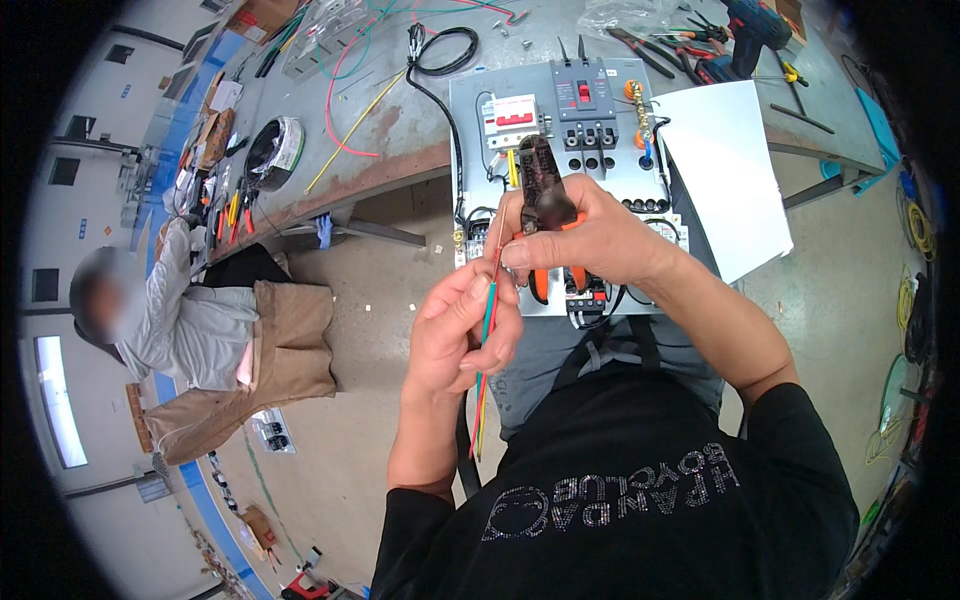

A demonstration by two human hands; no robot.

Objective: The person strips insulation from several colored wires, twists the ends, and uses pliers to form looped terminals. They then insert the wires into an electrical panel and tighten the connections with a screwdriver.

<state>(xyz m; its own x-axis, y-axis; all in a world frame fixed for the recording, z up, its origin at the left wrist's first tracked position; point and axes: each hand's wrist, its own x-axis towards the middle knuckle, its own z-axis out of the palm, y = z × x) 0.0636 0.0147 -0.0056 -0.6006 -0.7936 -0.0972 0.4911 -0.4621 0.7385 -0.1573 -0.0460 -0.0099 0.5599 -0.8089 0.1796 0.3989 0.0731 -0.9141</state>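
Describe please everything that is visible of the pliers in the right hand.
The pliers have a dark, metal-looking head and orange-and-black handles. The right hand grips them and hides their middle. The head points away from the person, above the panel; the handle ends show below the hand, slightly apart. Whether the jaws are closed is unclear.

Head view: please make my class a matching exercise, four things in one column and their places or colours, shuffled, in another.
Things:
1. Wires
2. Orange-handled tool
3. Drill
4. Sheet

Places or colours:
A. White, right of the panel
B. Held in the right hand
C. Red, green and yellow, held in the left hand
D. On the bench, picture's upper right

Pairs: 1-C, 2-B, 3-D, 4-A
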